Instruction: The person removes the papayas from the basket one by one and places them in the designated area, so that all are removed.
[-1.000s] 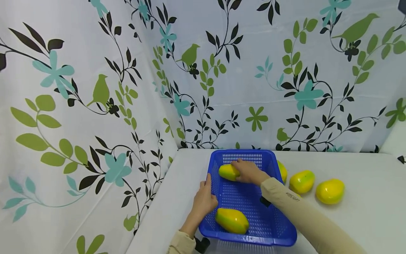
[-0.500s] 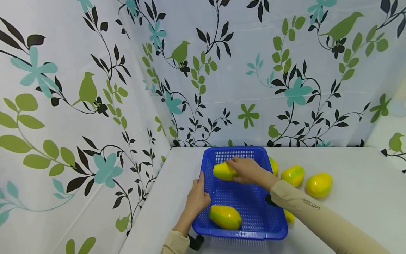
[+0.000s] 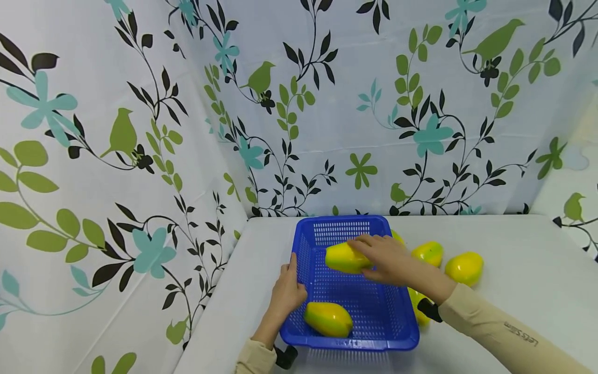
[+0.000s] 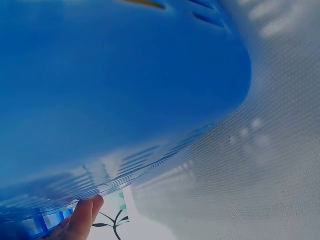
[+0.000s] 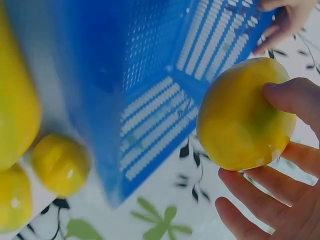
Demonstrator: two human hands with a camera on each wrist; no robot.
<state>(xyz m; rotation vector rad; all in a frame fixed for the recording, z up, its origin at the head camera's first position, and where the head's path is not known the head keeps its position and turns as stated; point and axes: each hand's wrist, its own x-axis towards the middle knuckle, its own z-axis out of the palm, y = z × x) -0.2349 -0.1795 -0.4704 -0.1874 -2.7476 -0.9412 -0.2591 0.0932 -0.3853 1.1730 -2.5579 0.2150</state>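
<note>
Clearly, the right hand (image 3: 385, 259) holds a yellow-green fruit (image 3: 343, 258) over the far half of a blue basket (image 3: 345, 343), while the left hand (image 3: 287, 291) grips the basket's left rim. From the head, the right hand's back hides much of the grasp; the right wrist view opens it up: the thumb presses one side of the held fruit, fingers support the opposite side, and the lowest finger stands apart from it. Whether the fruit touches the basket I cannot tell.

A second fruit (image 3: 329, 319) lies inside, near the basket's front edge, as only the head view makes plain. That view also shows four more on the white surface (image 3: 523, 270) to the basket's right, two well in sight, one partly behind the rim (image 3: 397, 237) and another partly behind the right arm (image 3: 419, 306).

Mostly blurred blue plastic fills the left wrist view, yet it shows fingertips (image 4: 82, 220) at the basket's slotted side. Behind everything hangs a leaf-and-bird patterned curtain (image 3: 359, 171).
</note>
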